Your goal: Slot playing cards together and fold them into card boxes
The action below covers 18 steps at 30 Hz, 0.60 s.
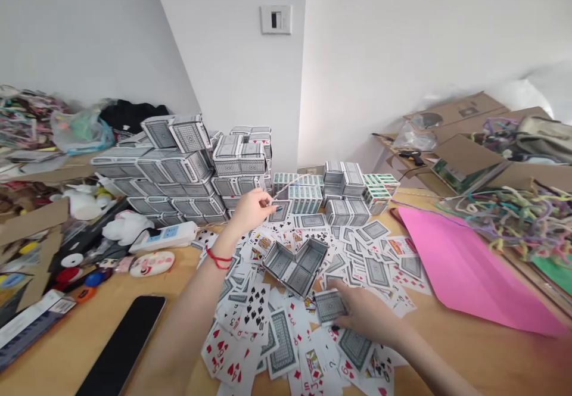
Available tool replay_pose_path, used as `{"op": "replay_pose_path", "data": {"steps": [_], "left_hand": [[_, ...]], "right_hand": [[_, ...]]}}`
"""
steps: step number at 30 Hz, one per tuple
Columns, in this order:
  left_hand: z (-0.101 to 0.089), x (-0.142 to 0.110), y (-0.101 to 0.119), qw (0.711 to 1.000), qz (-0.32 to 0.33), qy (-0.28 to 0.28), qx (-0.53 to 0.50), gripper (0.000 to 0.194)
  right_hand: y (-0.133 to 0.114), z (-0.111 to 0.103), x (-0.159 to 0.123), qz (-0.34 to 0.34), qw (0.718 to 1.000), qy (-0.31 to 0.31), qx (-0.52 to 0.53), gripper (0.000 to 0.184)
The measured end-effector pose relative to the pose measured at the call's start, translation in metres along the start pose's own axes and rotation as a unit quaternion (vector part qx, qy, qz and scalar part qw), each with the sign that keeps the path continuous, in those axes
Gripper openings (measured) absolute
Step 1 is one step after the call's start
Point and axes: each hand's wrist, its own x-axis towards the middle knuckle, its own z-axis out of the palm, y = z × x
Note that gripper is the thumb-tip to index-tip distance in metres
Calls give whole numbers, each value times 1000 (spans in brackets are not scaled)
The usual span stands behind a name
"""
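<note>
My left hand is raised behind the loose cards, thumb and fingers pinched on a thin pale stick that slants up to the right. My right hand grips a folded playing card with a grey patterned back, low over the card pile. Between the hands lies an L-shaped piece of open-topped boxes folded from cards. Loose playing cards, some face up and some face down, spread around and under it. The right fingertips are partly hidden behind the folded card.
Stacked card-box blocks rise at the back left. Smaller card blocks and green-white card stacks stand behind the pile. A phone and power strip lie left, pink paper and a glue gun right.
</note>
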Motion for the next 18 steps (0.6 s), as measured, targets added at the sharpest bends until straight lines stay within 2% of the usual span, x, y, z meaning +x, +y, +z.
{"op": "replay_pose_path", "data": {"steps": [2,6,10,11,15,17,18], "left_hand": [[-3,-4,-4,999,-25,-26,-22,21],[-6,-18,-15,979,-146,-91,-109,25],[-4,-33,-24,945,-199,-126,-228,18],[-2,-36,-26,937,-207,-130,-251,17],[12,-45,-36,926,-234,-103,-278,14],[22,-49,-40,922,-238,-61,-300,16],[27,-51,-41,921,-239,-55,-302,21]], "right_hand": [[0,1,2,1,1000,-2,-17,50],[6,-6,6,34,999,23,-17,39],[21,-15,8,11,993,44,112,17],[26,-18,8,-5,987,43,156,18],[42,-30,7,-58,936,12,347,28],[47,-38,10,-55,900,44,430,31],[47,-42,14,-49,880,86,464,32]]}}
